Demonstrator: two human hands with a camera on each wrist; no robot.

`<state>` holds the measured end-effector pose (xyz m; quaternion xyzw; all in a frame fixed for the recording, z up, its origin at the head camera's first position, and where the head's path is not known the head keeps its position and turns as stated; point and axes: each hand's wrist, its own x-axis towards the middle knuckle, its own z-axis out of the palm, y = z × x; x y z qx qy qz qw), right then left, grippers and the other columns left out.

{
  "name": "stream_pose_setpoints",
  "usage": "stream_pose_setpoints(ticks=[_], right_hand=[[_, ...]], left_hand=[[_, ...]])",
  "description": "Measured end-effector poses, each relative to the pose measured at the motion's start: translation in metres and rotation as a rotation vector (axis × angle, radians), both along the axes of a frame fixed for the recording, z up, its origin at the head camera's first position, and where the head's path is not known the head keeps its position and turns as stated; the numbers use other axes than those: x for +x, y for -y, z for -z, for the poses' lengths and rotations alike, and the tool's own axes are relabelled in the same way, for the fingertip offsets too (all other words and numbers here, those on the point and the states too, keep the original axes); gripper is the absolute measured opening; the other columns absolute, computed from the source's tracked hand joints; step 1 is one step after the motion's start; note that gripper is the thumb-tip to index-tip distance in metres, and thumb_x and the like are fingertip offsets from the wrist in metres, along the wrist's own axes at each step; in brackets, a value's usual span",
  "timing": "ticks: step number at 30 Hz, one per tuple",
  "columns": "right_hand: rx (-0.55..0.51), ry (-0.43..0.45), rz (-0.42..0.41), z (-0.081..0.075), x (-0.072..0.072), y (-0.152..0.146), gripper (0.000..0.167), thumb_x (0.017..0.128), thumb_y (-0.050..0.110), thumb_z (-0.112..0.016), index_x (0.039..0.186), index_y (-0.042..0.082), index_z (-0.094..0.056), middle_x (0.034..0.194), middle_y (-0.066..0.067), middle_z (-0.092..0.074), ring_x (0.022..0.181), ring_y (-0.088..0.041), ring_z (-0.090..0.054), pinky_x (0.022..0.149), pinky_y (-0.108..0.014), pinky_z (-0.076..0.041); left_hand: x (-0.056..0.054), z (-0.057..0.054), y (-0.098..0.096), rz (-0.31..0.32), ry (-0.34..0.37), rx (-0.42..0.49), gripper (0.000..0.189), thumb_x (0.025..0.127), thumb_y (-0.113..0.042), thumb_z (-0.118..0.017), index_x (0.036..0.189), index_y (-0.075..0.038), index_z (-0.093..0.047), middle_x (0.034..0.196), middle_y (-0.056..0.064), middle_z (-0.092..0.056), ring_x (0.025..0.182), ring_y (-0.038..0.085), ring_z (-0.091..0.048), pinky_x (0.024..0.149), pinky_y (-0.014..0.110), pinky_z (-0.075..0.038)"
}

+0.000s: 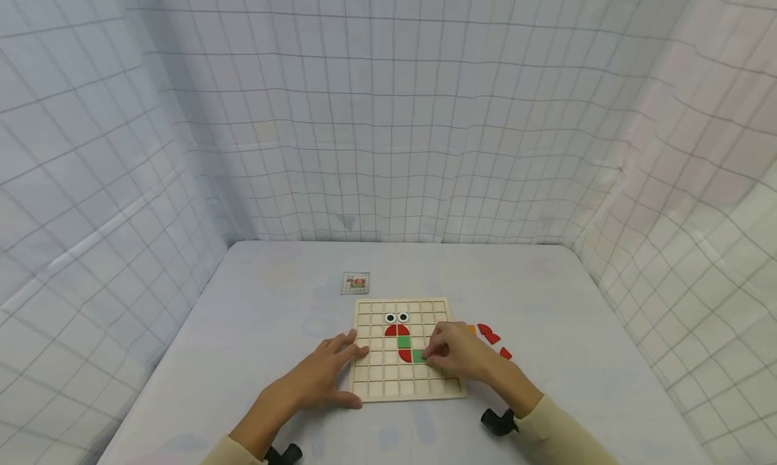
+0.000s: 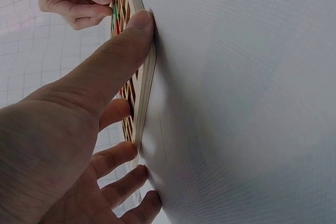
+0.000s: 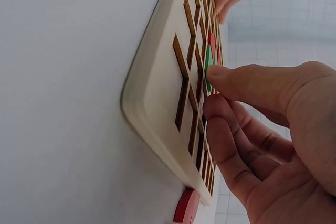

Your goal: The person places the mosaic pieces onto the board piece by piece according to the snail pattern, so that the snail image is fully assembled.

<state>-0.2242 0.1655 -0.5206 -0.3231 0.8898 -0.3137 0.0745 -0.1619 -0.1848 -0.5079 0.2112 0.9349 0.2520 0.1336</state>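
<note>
A wooden grid board [image 1: 376, 388] lies flat on the table. On it sit two round eye tiles [image 1: 390, 318], red quarter-round tiles [image 1: 405, 356] and a green square tile [image 1: 404, 342]. With thumb and fingertips, my right hand [image 1: 458, 350] pinches a second green square tile [image 1: 418, 356], right of the lowest red one; in the right wrist view this green tile [image 3: 208, 66] is at the grid, partly hidden by the thumb. My left hand [image 1: 324, 376] rests at the board's left edge with fingers spread, its thumb [image 2: 140, 19] touching the rim near the front corner.
Beyond the board lies a small picture card [image 1: 355, 283]. To the board's right are several loose red pieces [image 1: 506, 352] and an orange piece [image 1: 471, 329], partly behind my right hand. White grid-lined curtains [image 1: 388, 114] stand around the white table [image 1: 273, 283].
</note>
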Motion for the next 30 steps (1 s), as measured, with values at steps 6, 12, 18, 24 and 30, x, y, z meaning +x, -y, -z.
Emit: stream_pose_setpoints(ticks=[6,12,18,24,30], right_hand=[[-0.024,0.009,0.01,0.0,0.007,-0.015,0.012,0.099,0.006,-0.09,0.104,0.017,-0.092,0.097,0.01,-0.074,0.087,0.0,-0.061,0.076,-0.019,-0.057],[-0.062,-0.004,0.017,-0.004,0.013,-0.039,0.017,0.097,0.005,-0.091,0.11,0.016,-0.09,0.096,0.007,-0.074,0.082,-0.002,-0.061,0.072,-0.018,-0.054],[-0.051,-0.054,0.021,-0.007,0.017,-0.065,0.019,0.096,0.013,-0.097,0.113,0.016,-0.088,0.096,0.002,-0.071,0.08,-0.002,-0.058,0.07,-0.019,-0.053],[-0.037,-0.014,0.061,-0.009,0.024,-0.096,0.029,0.094,0.025,-0.101,0.119,0.018,-0.086,0.102,0.003,-0.074,0.08,-0.003,-0.058,0.071,-0.02,-0.052],[-0.029,0.032,0.111,-0.008,0.03,-0.122,0.038,0.091,0.029,-0.103,0.124,0.019,-0.086,0.102,0.004,-0.069,0.084,-0.006,-0.061,0.073,-0.021,-0.053]], left_hand=[[0.0,0.006,0.0,-0.014,0.018,0.0,0.099,0.082,-0.045,-0.108,0.166,-0.016,-0.064,0.189,0.022,-0.038,0.169,0.056,-0.042,0.132,0.073,-0.047],[0.003,0.002,-0.002,-0.012,0.022,0.004,0.099,0.083,-0.046,-0.107,0.166,-0.016,-0.063,0.189,0.022,-0.037,0.17,0.056,-0.041,0.132,0.073,-0.047],[0.005,-0.002,-0.003,-0.014,0.019,0.003,0.099,0.083,-0.046,-0.106,0.167,-0.015,-0.063,0.19,0.022,-0.037,0.17,0.056,-0.041,0.131,0.073,-0.047],[0.004,-0.003,-0.002,-0.003,0.009,-0.002,0.098,0.085,-0.047,-0.105,0.167,-0.015,-0.063,0.189,0.023,-0.037,0.168,0.056,-0.043,0.13,0.073,-0.049],[0.002,-0.007,-0.003,-0.005,0.019,0.006,0.097,0.085,-0.046,-0.105,0.166,-0.015,-0.063,0.19,0.023,-0.036,0.169,0.057,-0.042,0.131,0.073,-0.048]])
